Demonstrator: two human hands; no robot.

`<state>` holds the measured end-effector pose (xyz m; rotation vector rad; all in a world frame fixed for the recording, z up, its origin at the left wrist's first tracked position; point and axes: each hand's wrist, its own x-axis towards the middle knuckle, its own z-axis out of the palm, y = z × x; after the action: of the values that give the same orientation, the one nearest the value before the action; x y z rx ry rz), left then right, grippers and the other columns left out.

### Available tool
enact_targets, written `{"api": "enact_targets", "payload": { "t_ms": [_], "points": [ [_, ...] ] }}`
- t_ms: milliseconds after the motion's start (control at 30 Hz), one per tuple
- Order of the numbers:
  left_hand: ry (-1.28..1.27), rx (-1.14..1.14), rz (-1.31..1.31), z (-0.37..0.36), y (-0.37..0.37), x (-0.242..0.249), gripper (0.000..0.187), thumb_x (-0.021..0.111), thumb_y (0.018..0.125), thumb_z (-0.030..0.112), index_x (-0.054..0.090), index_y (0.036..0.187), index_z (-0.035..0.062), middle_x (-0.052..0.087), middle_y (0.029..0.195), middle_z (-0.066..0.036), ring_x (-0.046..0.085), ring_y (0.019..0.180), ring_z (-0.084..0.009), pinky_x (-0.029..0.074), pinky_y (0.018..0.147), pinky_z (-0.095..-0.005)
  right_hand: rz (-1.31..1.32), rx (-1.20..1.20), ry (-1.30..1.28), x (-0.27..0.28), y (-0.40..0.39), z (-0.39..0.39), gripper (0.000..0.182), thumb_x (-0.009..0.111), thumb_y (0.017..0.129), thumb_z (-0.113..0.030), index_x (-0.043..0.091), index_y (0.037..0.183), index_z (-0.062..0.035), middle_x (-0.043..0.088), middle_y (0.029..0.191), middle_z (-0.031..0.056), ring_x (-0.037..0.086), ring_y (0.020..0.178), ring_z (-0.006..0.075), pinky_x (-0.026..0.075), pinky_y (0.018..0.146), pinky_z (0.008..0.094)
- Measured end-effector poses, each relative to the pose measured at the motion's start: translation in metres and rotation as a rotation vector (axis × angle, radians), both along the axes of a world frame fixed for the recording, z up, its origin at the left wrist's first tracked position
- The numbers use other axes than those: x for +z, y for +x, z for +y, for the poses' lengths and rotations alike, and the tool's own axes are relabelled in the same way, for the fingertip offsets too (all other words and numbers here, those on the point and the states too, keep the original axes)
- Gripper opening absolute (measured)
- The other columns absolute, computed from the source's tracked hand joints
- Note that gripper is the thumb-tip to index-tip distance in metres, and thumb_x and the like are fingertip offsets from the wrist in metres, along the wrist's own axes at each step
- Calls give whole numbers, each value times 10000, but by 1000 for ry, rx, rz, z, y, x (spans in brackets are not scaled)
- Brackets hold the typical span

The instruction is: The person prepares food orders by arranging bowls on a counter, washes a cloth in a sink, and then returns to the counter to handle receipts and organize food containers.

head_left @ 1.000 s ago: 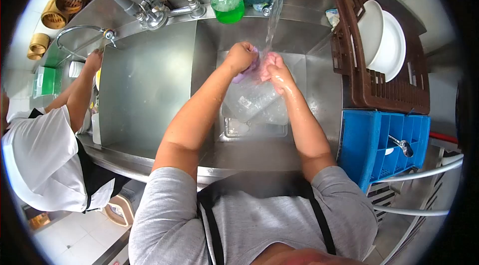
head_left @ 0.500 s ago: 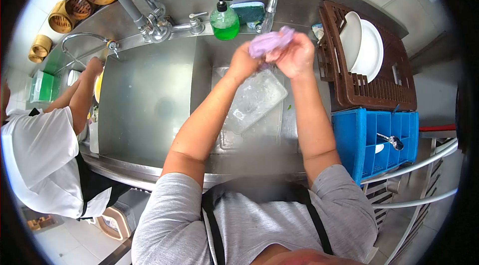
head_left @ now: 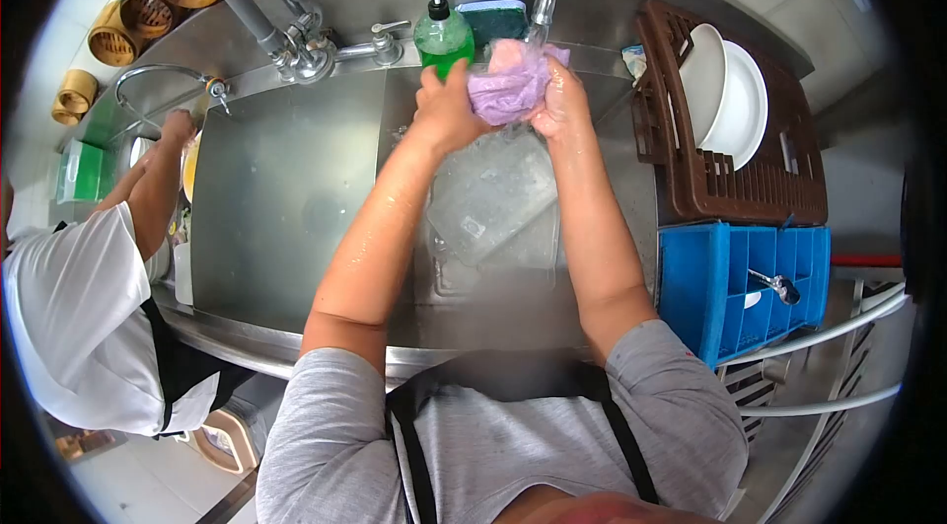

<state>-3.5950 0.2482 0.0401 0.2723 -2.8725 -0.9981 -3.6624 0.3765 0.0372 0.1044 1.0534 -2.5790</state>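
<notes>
A wet lilac cloth (head_left: 508, 95) is bunched between my hands beneath the spout of the tap (head_left: 545, 3). On its left side, my left hand (head_left: 446, 110) grips the cloth, with some fingers raised near the green soap bottle (head_left: 444, 36). Holding the right side is my right hand (head_left: 562, 105), its fingers partly hidden by the fabric. Water seems to run over the cloth and splash below. Under my hands, a clear plastic container or lid (head_left: 493, 198) lies in the right sink basin (head_left: 434, 312).
A large left basin (head_left: 281, 198) holds cloudy water. A sponge (head_left: 493, 19) rests behind the soap. To the right are a brown dish rack (head_left: 681, 169) with white plates (head_left: 735, 105) and a blue divided caddy (head_left: 691, 277) holding a spoon (head_left: 774, 285). Another person's arm (head_left: 153, 179) reaches in at far left.
Both hands have moved slightly left and down with the cloth, which is now more spread out and bunched into a ball shape. The clear plastic piece has shifted a little left.
</notes>
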Motion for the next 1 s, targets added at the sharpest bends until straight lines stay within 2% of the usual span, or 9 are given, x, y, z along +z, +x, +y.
{"api": "enact_targets", "payload": {
  "t_ms": [33, 167, 300, 367, 567, 733, 833, 867, 1000],
  "points": [
    [-4, -14, -126, -11, 0, 1, 846, 697, 577, 210, 222, 1260, 59, 360, 1172, -229, 372, 1087, -372, 362, 863, -411, 101, -39, 60, 17, 9, -1, 171, 463, 753, -75, 494, 918, -39, 554, 858, 93, 567, 778, 209, 478, 683, 352],
    [1848, -521, -635, -22, 4, 24, 872, 640, 624, 502, 241, 1257, 55, 424, 1158, -187, 497, 940, -361, 466, 712, -383, 715, -150, 331, 34, 28, -3, 221, 496, 680, 13, 512, 897, -28, 567, 847, 83, 565, 781, 183, 461, 678, 316],
    [1924, -125, -282, 11, -15, 20, 494, 550, 734, 463, 471, 1011, 62, 549, 915, -110, 559, 781, -225, 481, 629, -319, 953, -215, 587, 23, 50, -5, 161, 540, 725, -51, 540, 881, -9, 588, 855, 77, 552, 770, 131, 427, 713, 250],
    [1656, 21, 123, 34, -17, 24, 220, 569, 754, 218, 486, 876, 55, 551, 796, -59, 547, 674, -175, 458, 594, -289, 720, -294, 558, 18, 52, -1, 119, 530, 748, -60, 544, 858, -18, 587, 828, 67, 547, 767, 134, 421, 713, 246],
    [458, -66, 731, 54, -7, 25, 251, 545, 651, 76, 436, 866, 4, 524, 794, -117, 534, 701, -236, 432, 643, -299, 4, 144, -319, 8, 30, 3, 422, 414, 815, -458, 467, 1021, -94, 519, 994, 70, 515, 877, 173, 425, 744, 319],
    [-69, -221, 488, 18, -10, -4, 905, 576, 662, 130, -69, 1281, -14, 196, 1285, -260, 224, 1164, -421, 155, 985, -383, 222, 221, 103, 16, 13, 18, 301, 535, 774, -237, 502, 997, -39, 553, 940, 62, 539, 846, 181, 444, 710, 335],
    [764, -430, -130, -1, 2, 12, 872, 545, 701, 130, -94, 1280, 5, 143, 1328, -196, 247, 1197, -327, 232, 965, -381, 713, 9, 650, 30, 15, 22, 281, 554, 688, -28, 530, 968, -18, 575, 913, 80, 558, 823, 214, 457, 680, 321],
    [1418, -317, -384, -1, 5, 23, 703, 498, 767, 275, 103, 1280, 0, 319, 1247, -182, 429, 1069, -277, 349, 886, -394, 1003, -119, 803, 36, 21, 21, 289, 561, 680, -32, 534, 967, -21, 577, 910, 87, 558, 825, 222, 455, 684, 317],
    [2026, -240, -249, 20, -13, 25, 240, 423, 826, 290, 502, 882, 70, 554, 845, -97, 563, 786, -187, 479, 661, -318, 1419, -216, 743, 37, 36, 16, 317, 584, 646, -39, 544, 960, -45, 567, 943, 116, 551, 832, 246, 447, 721, 316]
  ]
}}
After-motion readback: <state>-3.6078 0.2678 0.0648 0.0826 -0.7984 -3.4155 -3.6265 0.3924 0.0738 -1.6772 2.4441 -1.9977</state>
